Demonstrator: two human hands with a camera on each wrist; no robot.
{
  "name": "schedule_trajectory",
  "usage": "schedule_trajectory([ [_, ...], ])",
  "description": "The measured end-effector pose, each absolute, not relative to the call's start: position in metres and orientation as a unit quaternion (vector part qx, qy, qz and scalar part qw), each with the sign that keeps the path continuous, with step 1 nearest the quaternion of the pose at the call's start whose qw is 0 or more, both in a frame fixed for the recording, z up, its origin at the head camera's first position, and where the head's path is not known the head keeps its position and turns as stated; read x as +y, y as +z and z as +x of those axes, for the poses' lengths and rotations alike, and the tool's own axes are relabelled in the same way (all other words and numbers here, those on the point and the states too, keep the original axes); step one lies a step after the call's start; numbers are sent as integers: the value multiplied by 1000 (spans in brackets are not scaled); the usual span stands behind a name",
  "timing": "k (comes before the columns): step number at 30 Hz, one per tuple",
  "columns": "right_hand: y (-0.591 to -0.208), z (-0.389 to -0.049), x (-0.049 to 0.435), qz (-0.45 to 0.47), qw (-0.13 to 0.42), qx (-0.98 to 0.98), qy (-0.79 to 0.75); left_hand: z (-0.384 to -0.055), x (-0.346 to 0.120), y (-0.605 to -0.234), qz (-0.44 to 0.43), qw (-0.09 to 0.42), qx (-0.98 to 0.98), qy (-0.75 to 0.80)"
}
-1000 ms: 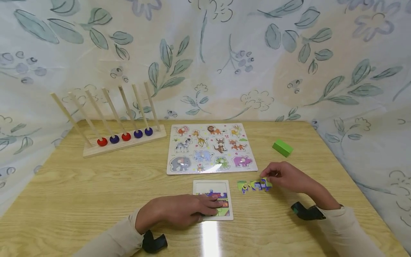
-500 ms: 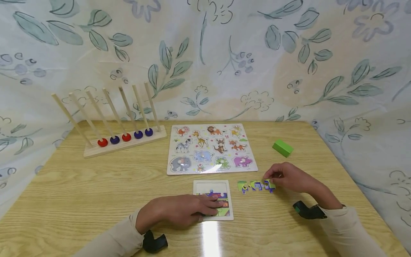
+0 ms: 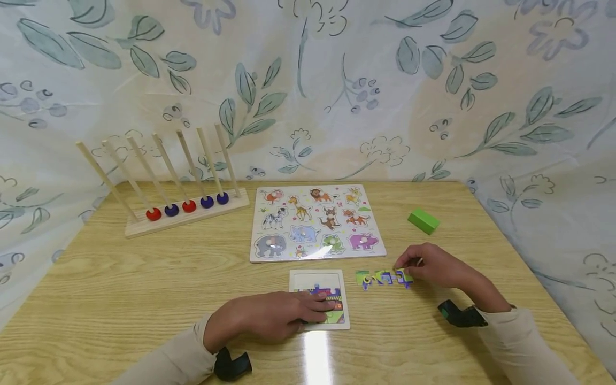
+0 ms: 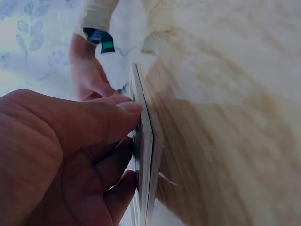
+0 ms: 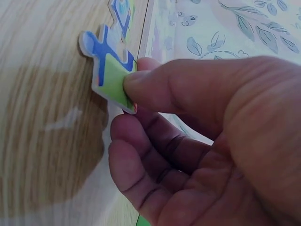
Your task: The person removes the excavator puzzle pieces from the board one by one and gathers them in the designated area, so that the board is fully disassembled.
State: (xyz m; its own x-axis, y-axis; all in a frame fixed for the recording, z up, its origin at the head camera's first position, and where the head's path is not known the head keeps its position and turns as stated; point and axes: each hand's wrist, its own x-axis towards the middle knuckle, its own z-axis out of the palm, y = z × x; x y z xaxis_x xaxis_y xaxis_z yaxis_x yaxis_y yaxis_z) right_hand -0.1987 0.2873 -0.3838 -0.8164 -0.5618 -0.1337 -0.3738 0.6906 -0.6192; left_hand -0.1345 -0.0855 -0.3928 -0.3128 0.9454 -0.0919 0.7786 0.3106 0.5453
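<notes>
My left hand (image 3: 276,314) lies across a small framed jigsaw puzzle (image 3: 343,275), fingers stretched over its colourful lower part and hiding some of it. In the left wrist view the thumb is at the edge of the pale puzzle frame (image 4: 146,141). At the right, my right hand (image 3: 440,267) pinches a green and blue jigsaw piece (image 5: 113,77) between thumb and fingers, the piece tilted close over the table. Left of that piece lie other loose jigsaw pieces (image 3: 363,277) in a row, beside the framed puzzle.
Behind the hands lies an animal peg puzzle board (image 3: 317,214). A wooden stand with upright rods (image 3: 187,208) and red and blue beads is at the back left. One green block (image 3: 423,221) sits at the back right. Patterned cloth (image 3: 308,107) hangs behind the table.
My right hand has shifted slightly to the right with its jigsaw piece, widening the gap from the neighbouring piece. The left hand stays on the framed puzzle.
</notes>
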Motion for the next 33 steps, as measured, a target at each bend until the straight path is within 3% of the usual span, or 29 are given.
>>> schedule_trajectory([
  [10, -377, -200, 285, -245, 137, 919, -276, -131, -81, -388, 519, 186, 811, 195],
  [19, -368, -198, 270, -274, 124, 908, -293, -134, -80, -388, 489, 177, 803, 292],
  [24, -362, -195, 258, -279, 138, 901, -302, -139, -80, -387, 477, 161, 800, 326],
  [33, -368, -188, 236, -306, 185, 872, -335, -136, -98, -387, 418, 155, 865, 232],
])
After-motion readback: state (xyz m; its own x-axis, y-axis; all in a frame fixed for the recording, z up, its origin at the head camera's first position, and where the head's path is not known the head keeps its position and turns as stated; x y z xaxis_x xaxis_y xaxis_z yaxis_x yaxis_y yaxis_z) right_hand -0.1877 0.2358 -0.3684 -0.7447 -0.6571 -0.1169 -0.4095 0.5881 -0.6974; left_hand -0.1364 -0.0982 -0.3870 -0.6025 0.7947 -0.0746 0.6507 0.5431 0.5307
